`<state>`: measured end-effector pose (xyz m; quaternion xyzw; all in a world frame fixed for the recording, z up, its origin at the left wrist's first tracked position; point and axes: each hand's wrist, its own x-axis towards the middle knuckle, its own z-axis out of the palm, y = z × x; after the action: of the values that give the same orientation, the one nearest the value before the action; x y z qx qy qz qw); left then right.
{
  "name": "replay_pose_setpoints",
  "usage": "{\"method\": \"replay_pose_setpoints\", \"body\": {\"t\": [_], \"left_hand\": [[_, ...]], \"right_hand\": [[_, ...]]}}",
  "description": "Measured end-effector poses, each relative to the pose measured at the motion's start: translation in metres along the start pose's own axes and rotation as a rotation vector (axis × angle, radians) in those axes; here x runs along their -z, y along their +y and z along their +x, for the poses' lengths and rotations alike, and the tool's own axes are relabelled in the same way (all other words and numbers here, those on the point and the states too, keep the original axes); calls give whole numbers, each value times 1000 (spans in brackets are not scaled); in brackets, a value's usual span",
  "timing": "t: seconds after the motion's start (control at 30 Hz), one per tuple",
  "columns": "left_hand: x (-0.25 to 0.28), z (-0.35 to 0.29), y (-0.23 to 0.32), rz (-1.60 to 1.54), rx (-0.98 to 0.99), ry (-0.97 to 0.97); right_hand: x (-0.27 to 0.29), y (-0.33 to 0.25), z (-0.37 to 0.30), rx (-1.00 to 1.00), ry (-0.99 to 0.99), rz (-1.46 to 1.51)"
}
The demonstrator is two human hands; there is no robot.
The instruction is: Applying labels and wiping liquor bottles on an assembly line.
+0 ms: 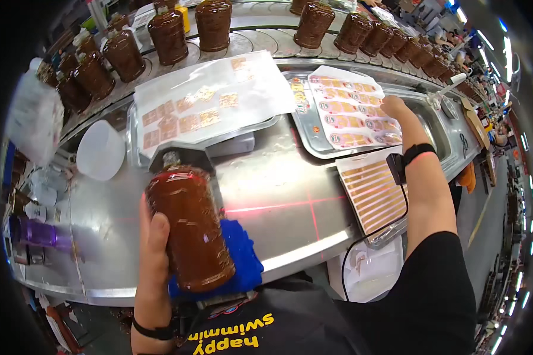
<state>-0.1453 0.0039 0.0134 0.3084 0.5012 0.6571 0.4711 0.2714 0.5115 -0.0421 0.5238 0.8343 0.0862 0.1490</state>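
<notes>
My left hand (154, 236) is wrapped round the side of a large brown bottle (194, 236). The bottle leans over a bright blue cloth (243, 254) at the bench's near edge, its neck pointing away from me. A dark angular holder (204, 158) stands behind its shoulder. Over on the right, my right hand (393, 107) reaches to the right edge of a sheet of printed sticker labels (352, 112). Its fingers are curled closed at that edge; what they pinch is hidden. This sheet lies on a metal tray (314, 142).
Another tray holds a white backing sheet (254, 80) with scattered labels. A striped label sheet (370, 192) lies near my right forearm, where a black cable (361, 239) hangs. Brown bottles (213, 26) line the conveyor behind. A white tub (100, 151) stands left; a sink (423, 121) is right.
</notes>
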Motion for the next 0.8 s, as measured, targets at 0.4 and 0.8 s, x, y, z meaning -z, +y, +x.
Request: {"method": "replay_pose_setpoints", "body": {"t": [0.4,0.8], "left_hand": [[1,-4,-4,49,43,33],[-6,-3,-5,1,15,43]], "right_hand": [[0,4,65,-431,-37,398],[46,-2,55,-23,547,257]]}}
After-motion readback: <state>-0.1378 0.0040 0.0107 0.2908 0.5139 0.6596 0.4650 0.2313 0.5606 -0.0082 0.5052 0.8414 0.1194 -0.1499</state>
